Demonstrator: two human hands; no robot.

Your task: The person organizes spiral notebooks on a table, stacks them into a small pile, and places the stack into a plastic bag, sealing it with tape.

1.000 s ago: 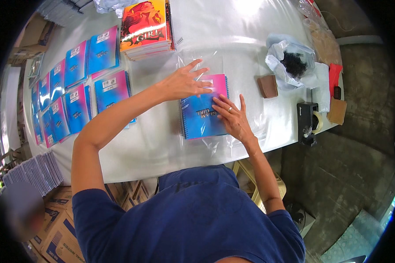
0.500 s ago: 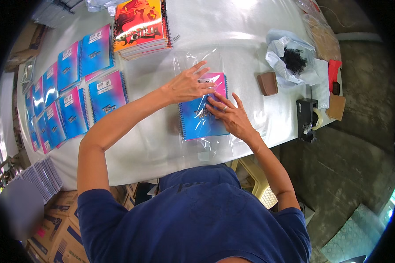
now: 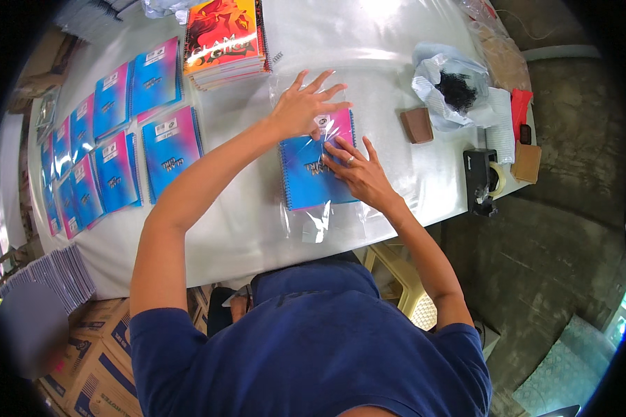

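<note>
A blue and pink spiral notebook [image 3: 303, 186] lies flat on the table in front of me, with a clear plastic sleeve [image 3: 318, 226] around it that sticks out past its near and far edges. My left hand [image 3: 306, 108] is over the notebook's far edge, its fingers spread and its thumb close to the white label [image 3: 322, 123]. On the right part of the cover rests my right hand [image 3: 362, 174], a ring on one finger, its fingers stretched out over the plastic. Neither hand grips anything.
Rows of similar blue and pink notebooks [image 3: 172, 154] lie at the left. Behind stands a stack of orange-covered notebooks [image 3: 222, 38]. To the right are a brown block-like object [image 3: 416, 126], a bag with black bits [image 3: 457, 90] and a black tape dispenser [image 3: 478, 182] by the table edge.
My left hand has moved toward the notebook's far edge, and its fingers have spread wider. My right hand stays on the cover. The whole view has shifted slightly.
</note>
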